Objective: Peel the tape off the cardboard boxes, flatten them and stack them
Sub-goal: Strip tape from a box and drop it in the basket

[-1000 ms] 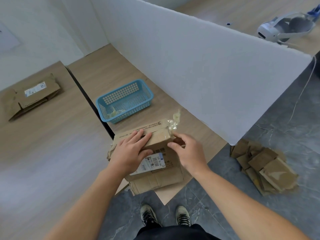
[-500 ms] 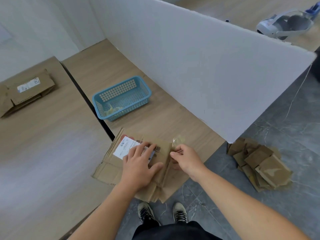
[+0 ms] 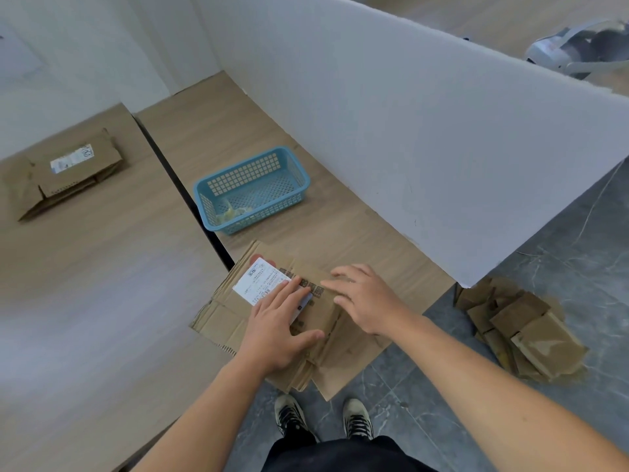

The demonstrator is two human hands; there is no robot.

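Both hands lie flat with nothing gripped. The left hand (image 3: 279, 323) has straight fingers and a spread thumb and presses down on the flattened box (image 3: 231, 318). The right hand (image 3: 369, 301) rests just beside it, fingers extended and slightly apart, its palm on the same cardboard. The left fingertips cover the near end of a white shipping label (image 3: 258, 284) stuck to the box's top face.

The flattened box sits at the near corner of the right-hand table (image 3: 238, 131), close to the dark gap that divides it from the left-hand table (image 3: 85, 301). Its near flaps hang over the table's front edge above the floor.

Farther back on the same table, near the gap-side edge, stands a blue basket (image 3: 272, 212) with crumpled tape scraps (image 3: 235, 211) in its near corner. A white partition board (image 3: 408, 131) runs along the table's right edge. Near the far left edge of the left-hand table lies a stack of flattened cardboard (image 3: 75, 172) bearing a label. On the grey floor, past the end of the partition, lies a pile of small taped boxes (image 3: 524, 328). The person's two shoes (image 3: 289, 415) show below the table's front edge.
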